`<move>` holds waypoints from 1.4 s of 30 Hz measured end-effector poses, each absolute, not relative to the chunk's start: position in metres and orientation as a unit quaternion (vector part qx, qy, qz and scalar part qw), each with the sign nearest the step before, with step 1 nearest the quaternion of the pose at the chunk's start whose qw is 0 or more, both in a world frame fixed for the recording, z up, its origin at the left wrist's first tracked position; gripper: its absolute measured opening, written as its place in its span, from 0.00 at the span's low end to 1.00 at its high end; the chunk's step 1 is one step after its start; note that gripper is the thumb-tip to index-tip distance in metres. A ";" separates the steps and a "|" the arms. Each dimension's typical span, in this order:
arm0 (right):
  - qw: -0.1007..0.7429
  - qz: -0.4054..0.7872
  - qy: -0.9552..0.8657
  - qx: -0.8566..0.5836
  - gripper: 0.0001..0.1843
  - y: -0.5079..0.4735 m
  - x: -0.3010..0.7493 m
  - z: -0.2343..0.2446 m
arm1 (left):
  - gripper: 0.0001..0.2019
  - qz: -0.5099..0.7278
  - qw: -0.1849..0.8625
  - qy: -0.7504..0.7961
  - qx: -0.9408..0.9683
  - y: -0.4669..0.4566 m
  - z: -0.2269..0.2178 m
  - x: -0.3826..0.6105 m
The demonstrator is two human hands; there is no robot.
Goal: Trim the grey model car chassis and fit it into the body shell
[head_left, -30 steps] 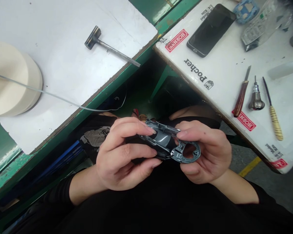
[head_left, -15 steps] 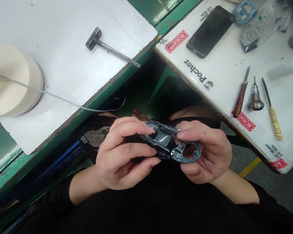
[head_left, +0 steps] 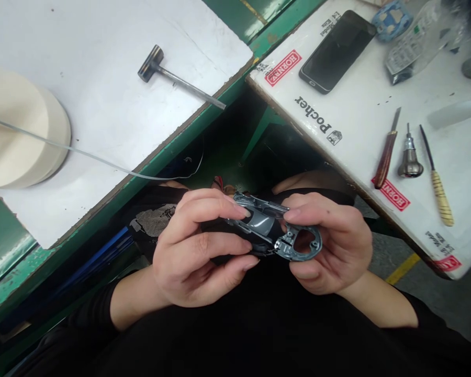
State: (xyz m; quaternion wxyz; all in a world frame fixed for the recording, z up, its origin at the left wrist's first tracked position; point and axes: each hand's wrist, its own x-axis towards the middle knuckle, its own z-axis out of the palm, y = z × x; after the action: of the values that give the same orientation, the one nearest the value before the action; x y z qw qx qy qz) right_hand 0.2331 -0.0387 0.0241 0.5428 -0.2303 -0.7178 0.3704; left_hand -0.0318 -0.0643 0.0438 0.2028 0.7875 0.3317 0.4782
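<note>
Between my two hands, above my lap, is a dark grey model car body (head_left: 261, 222) with a glossy finish. A hinged-looking end piece with a large opening (head_left: 298, 254) sticks out at its right end. My left hand (head_left: 204, 246) grips the left part, its fingertips on the side and roof and the thumb underneath. My right hand (head_left: 333, 241) pinches the right part, thumb and finger around the end piece and the edge beside it. The fingers cover much of the body's left end and underside.
A small metal hammer (head_left: 180, 78) and a round cream block (head_left: 27, 131) with a thin clear tube across it are on the left table. On the right table lie a phone (head_left: 337, 51), a wooden-handled knife (head_left: 387, 159), a hand tool (head_left: 410, 157), a file-like tool (head_left: 437, 180) and bagged parts (head_left: 412, 47).
Almost nothing differs. Both hands keep the same hold on the model car body, and the view has shifted very slightly.
</note>
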 end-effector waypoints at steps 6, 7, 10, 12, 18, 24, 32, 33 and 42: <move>0.536 0.362 -0.729 -0.225 0.38 -0.038 0.235 0.023 | 0.08 0.475 0.196 0.339 0.788 -0.063 0.042 -0.031; 0.537 0.359 -0.731 -0.220 0.38 -0.038 0.235 0.023 | 0.08 0.476 0.194 0.342 0.787 -0.063 0.042 -0.031; 0.539 0.358 -0.730 -0.220 0.36 -0.038 0.236 0.023 | 0.08 0.478 0.189 0.344 0.786 -0.064 0.042 -0.030; 0.542 0.360 -0.725 -0.225 0.34 -0.039 0.235 0.024 | 0.07 0.476 0.195 0.339 0.788 -0.065 0.042 -0.030; 0.542 0.356 -0.726 -0.228 0.35 -0.040 0.233 0.023 | 0.08 0.479 0.199 0.339 0.785 -0.066 0.041 -0.031; 0.538 0.358 -0.728 -0.228 0.36 -0.040 0.232 0.022 | 0.07 0.482 0.191 0.344 0.783 -0.065 0.040 -0.031; 0.548 0.373 -0.710 -0.237 0.31 -0.043 0.231 0.026 | 0.06 0.495 0.217 0.348 0.766 -0.070 0.038 -0.026; 0.546 0.374 -0.710 -0.240 0.31 -0.044 0.231 0.026 | 0.06 0.497 0.225 0.351 0.761 -0.071 0.038 -0.025; 0.534 0.391 -0.702 -0.263 0.29 -0.047 0.233 0.024 | 0.07 0.483 0.260 0.365 0.753 -0.076 0.040 -0.028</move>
State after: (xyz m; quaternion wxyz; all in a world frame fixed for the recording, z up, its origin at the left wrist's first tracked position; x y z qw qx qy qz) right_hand 0.2327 -0.0474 0.0241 0.5339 -0.2634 -0.7019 0.3910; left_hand -0.0281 -0.0759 0.0397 0.2600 0.7525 0.3647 0.4828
